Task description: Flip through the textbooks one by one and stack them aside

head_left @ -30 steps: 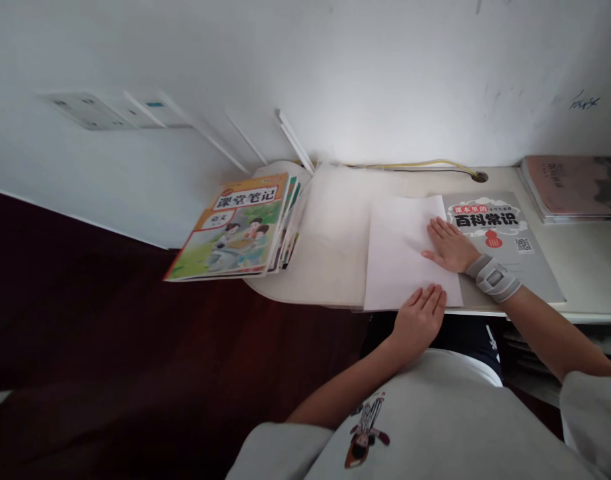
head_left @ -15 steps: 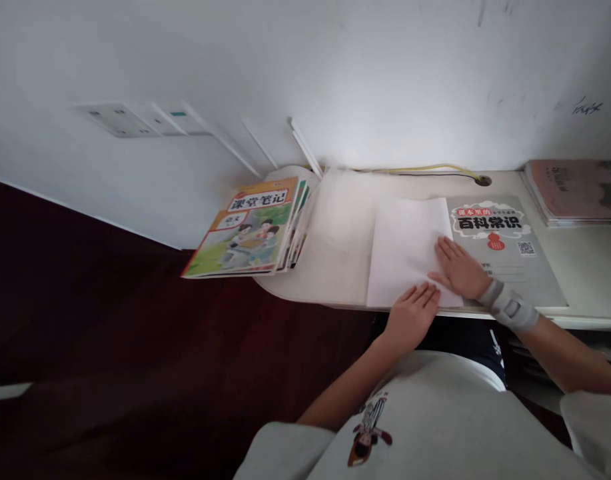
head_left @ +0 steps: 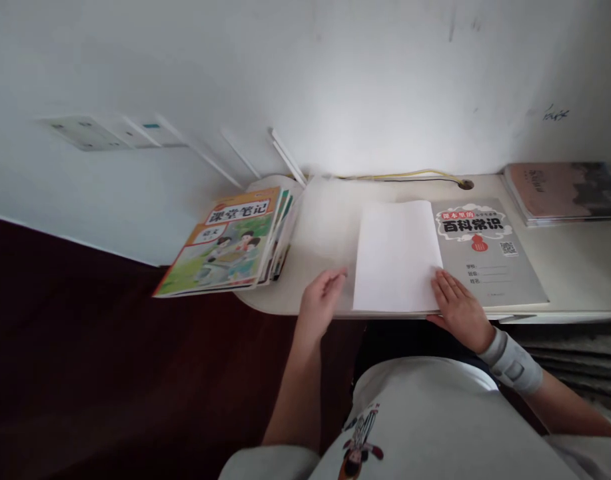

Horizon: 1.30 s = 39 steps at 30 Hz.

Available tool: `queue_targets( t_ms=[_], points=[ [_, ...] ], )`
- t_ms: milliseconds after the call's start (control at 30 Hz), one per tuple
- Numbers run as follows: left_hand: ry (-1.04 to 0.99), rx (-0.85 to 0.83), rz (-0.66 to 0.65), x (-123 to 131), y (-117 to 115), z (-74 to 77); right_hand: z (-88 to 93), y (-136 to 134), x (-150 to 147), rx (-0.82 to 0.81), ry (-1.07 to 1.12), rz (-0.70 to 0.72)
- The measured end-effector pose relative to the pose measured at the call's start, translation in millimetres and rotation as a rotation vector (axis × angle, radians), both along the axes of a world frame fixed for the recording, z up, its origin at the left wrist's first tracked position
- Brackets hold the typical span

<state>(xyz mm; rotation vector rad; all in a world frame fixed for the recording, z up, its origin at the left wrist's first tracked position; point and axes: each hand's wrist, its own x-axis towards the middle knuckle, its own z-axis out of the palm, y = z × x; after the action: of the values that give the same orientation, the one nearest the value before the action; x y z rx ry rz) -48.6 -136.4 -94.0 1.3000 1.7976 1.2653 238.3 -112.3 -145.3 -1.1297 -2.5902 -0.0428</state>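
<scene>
An opened book lies on the white desk [head_left: 325,227]. Its left side is a blank white page [head_left: 395,260]; its right side is a grey title page [head_left: 510,267] with bold black Chinese characters, a red gourd and a QR code. My right hand [head_left: 460,310] rests flat at the lower end of the fold, fingers stretched out over both pages' inner edges. Just left of the white page, my left hand [head_left: 322,300] is closed, its fingertips pressed together close to the page's edge. Whatever may be between those fingers is too small to make out.
A stack of colourful workbooks [head_left: 225,247] overhangs the desk's rounded left end. Pinkish books [head_left: 555,190] lie at the back right. A yellow cable [head_left: 410,175] runs along the wall into a desk hole [head_left: 466,185]. Wall sockets [head_left: 85,132] are at the left.
My left hand has left the page near the fold, moved left past the page's outer edge and closed. My right hand has slid down along the fold. The view has shifted slightly.
</scene>
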Motion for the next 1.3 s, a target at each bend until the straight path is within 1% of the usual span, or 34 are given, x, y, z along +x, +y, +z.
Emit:
queue_targets(
  t_ms=[67,100,133,200,267,333,367,400,433,467,533,600,633,700,733,800,867,933,1000,1067,1133,1167,1200,1300],
  points=[
    [-0.303,0.092,-0.058,14,3,24.4,2.5,-1,0,-0.013,0.058,-0.015],
    [-0.384,0.137,-0.107,22,4,38.0,3.7,-1,1,-0.025,0.1,-0.028],
    [-0.409,0.187,-0.154,32,4,51.7,4.9,-2,2,-0.042,0.153,-0.038],
    [-0.348,0.261,-0.261,52,3,76.7,6.3,-2,6,-0.1,0.287,-0.02],
    [-0.238,0.312,-0.389,75,5,95.7,6.6,-2,14,-0.194,0.444,0.042],
    [-0.132,0.376,-0.569,96,10,106.0,6.4,-2,27,-0.317,0.602,0.053],
    [-0.074,0.418,-0.66,105,16,107.1,6.6,-1,35,-0.375,0.686,0.011],
    [-0.007,0.464,-0.725,113,22,105.3,7.1,0,45,-0.421,0.776,-0.058],
    [0.074,0.506,-0.754,118,30,100.4,8.0,1,55,-0.455,0.872,-0.144],
    [0.166,0.534,-0.745,122,38,92.6,9.1,2,65,-0.482,0.966,-0.231],
    [0.372,0.547,-0.645,124,55,69.7,10.9,6,87,-0.527,1.128,-0.371],
    [0.579,0.499,-0.554,122,69,42.2,10.5,12,106,-0.528,1.21,-0.503],
    [0.689,0.457,-0.529,121,75,28.9,9.3,14,113,-0.497,1.211,-0.571],
    [0.89,0.346,-0.496,120,85,6.7,6.2,20,123,-0.361,1.127,-0.692],
    [0.974,0.287,-0.492,120,89,-1.5,5.0,23,126,-0.269,1.042,-0.73],
    [1.084,0.161,-0.497,123,97,-12.5,4.5,27,126,-0.066,0.794,-0.768],
    [1.111,0.0,-0.526,126,106,-18.2,6.7,30,119,0.111,0.492,-0.79],
    [1.083,-0.158,-0.569,129,113,-21.5,9.7,32,110,0.186,0.219,-0.768],
    [1.057,-0.249,-0.606,130,118,-24.0,10.8,37,100,0.156,0.034,-0.663],
    [1.062,-0.266,-0.621,128,121,-25.5,9.1,46,95,0.079,-0.08,-0.52],
    [1.085,-0.25,-0.625,124,121,-25.5,6.6,60,99,0.006,-0.149,-0.429],
    [1.104,-0.237,-0.626,121,121,-24.7,6.1,68,104,-0.021,-0.17,-0.422],
    [1.127,-0.223,-0.618,118,121,-23.4,6.5,76,111,-0.041,-0.184,-0.444],
    [1.195,-0.199,-0.548,118,123,-16.8,14.3,98,130,-0.056,-0.209,-0.64]
  ],
)
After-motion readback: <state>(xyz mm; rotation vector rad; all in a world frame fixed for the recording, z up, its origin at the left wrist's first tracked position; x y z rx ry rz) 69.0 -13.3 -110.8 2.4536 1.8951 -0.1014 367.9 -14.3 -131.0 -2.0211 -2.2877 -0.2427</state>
